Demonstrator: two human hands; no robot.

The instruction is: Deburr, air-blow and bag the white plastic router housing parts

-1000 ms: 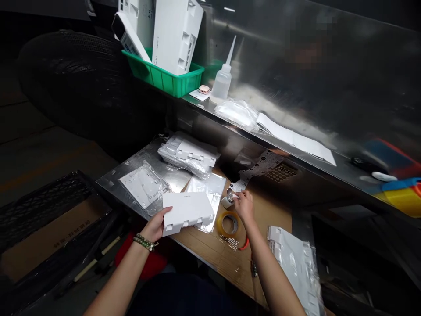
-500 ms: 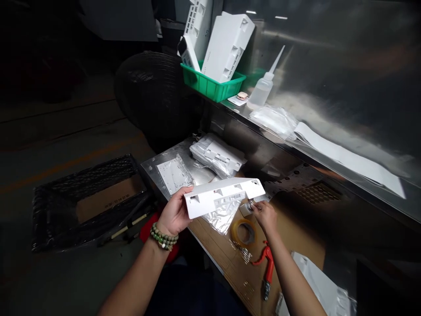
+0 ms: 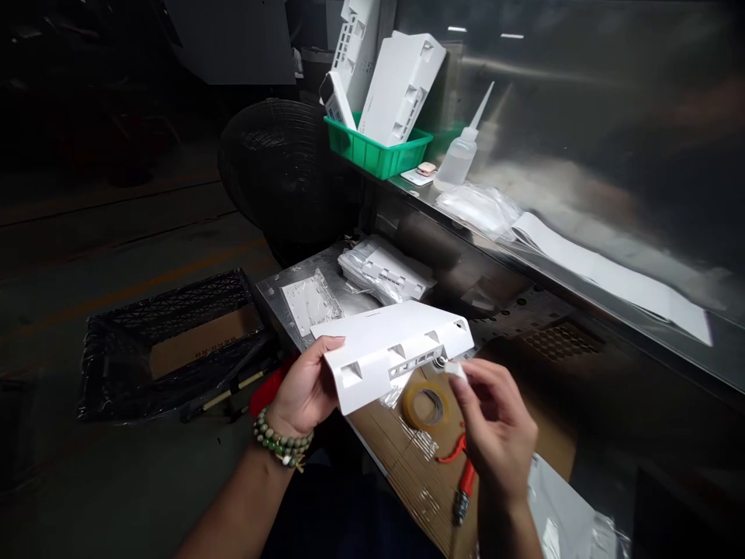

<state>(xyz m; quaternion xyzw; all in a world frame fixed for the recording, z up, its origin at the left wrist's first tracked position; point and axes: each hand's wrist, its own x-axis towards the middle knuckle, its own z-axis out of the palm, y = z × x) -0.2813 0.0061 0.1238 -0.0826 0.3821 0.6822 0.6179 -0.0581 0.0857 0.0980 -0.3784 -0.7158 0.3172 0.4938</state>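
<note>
My left hand grips the left end of a white plastic housing, thumb on top and fingers underneath. The housing is held tilted above the bench, its edge with square recesses and small slots facing me. Close to its right end, my right hand pinches a small white piece between thumb and fingers; its kind is unclear. A small round metal part shows just beyond the fingertips. Under the housing lie a roll of yellowish tape and a red tool with a lever, partly hidden by my right hand.
Bagged white parts and a flat white panel lie farther back. On the shelf stand a green bin of white housings and a squeeze bottle. A black crate sits left, with a fan behind.
My right hand has come up from the bench toward me, with a small white piece now in its fingers. The housing has tilted, showing more of its top face.
</note>
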